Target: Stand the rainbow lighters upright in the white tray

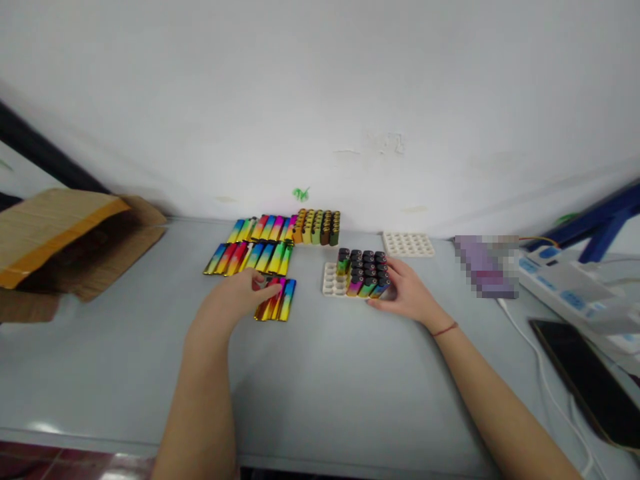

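Rainbow-coloured lighters lie flat in rows on the grey table (310,373). My left hand (239,297) rests on the nearest short row of lighters (281,301), its fingers curled over them; what it grips, if anything, is hidden. My right hand (406,290) holds the right side of a white slotted tray (331,280) that stands mostly filled with upright black-capped lighters (364,270). Two longer rows of flat lighters (250,257) lie behind the left hand.
A block of upright lighters (318,227) stands by the wall, with an unfilled white tray (408,244) to its right. An open cardboard box (60,243) sits at the left. A power strip (565,287), white cable and dark phone (590,380) lie at the right.
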`<state>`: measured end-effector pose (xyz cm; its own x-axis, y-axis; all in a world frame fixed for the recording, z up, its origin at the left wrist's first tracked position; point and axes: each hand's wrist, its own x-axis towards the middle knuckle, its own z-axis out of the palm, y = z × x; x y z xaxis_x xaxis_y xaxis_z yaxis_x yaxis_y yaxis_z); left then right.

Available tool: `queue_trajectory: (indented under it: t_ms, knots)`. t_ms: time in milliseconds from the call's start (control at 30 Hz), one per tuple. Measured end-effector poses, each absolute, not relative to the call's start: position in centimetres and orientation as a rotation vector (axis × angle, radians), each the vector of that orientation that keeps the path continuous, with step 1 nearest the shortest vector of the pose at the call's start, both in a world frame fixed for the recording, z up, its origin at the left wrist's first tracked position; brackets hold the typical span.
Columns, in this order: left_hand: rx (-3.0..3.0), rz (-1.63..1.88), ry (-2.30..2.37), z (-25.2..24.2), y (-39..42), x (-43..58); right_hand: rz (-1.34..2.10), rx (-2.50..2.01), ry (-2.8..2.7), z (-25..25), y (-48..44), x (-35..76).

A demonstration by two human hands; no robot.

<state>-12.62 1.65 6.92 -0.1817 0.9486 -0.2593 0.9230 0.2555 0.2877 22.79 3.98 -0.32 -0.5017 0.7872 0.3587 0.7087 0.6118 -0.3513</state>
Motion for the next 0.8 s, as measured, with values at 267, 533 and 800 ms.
queue_trajectory:
  t_ms: [267, 533, 800]
  knots:
    - [1.810, 0.009, 2.129, 6.2, 1.9, -12.0, 0.229, -1.193, -2.349, -0.3, 3.9, 22.8]
    - [1.794, 0.221, 2.172, 7.0, 2.1, -11.8, 0.245, -1.188, -2.342, -0.3, 3.9, 22.8]
    - [1.676, 0.764, 2.131, 7.4, 2.5, -11.4, 0.200, -1.189, -2.357, -0.5, 4.0, 22.9]
